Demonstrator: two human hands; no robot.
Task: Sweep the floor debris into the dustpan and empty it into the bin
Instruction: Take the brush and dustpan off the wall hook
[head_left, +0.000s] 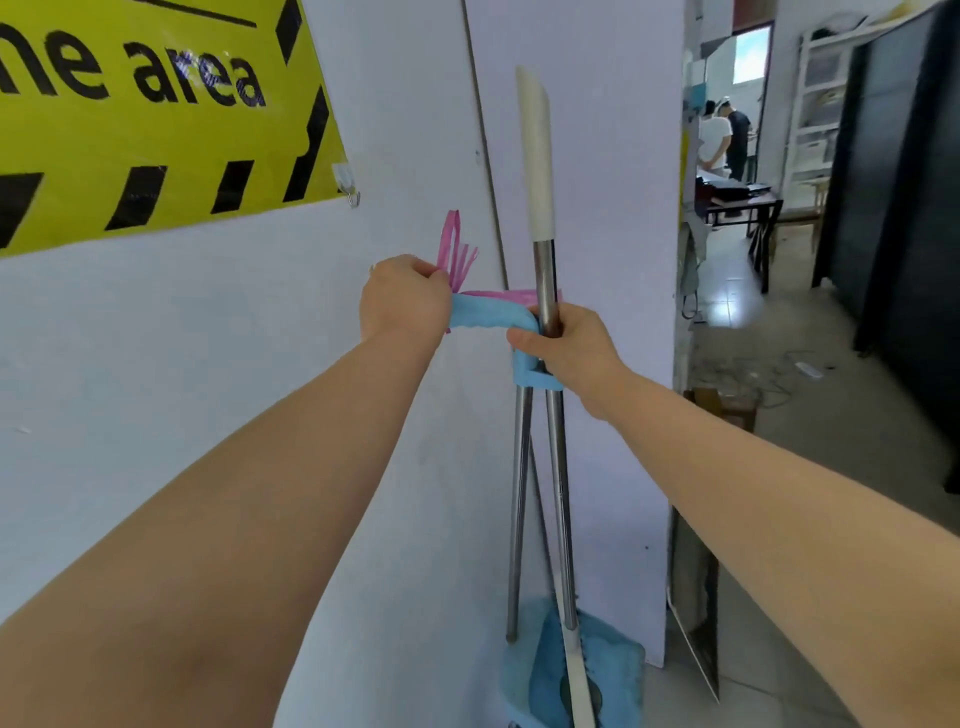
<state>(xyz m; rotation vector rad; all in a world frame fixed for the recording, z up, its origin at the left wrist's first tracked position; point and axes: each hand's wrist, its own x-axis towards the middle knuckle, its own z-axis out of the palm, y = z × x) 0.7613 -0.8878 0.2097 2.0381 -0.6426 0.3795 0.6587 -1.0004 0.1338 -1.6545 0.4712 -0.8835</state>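
Note:
A broom and a long-handled blue dustpan (613, 670) stand together against the white wall. My left hand (405, 296) grips the end of the dustpan's blue handle (488, 314), where a pink plastic strip (454, 249) is tied. My right hand (566, 348) is closed around the broom's metal pole (544, 270), just above the blue clip that joins the two poles. The broom's pole ends in a white grip (537, 150) above my hand. The broom's blue head sits inside the dustpan near the floor. No bin and no debris are in view.
A yellow and black hazard sign (156, 114) hangs on the wall at left, with a small hook (349, 182) beside it. At right a corridor opens with black cabinets (893, 208), a table (737, 202), cables on the tiled floor (779, 374) and two people far off.

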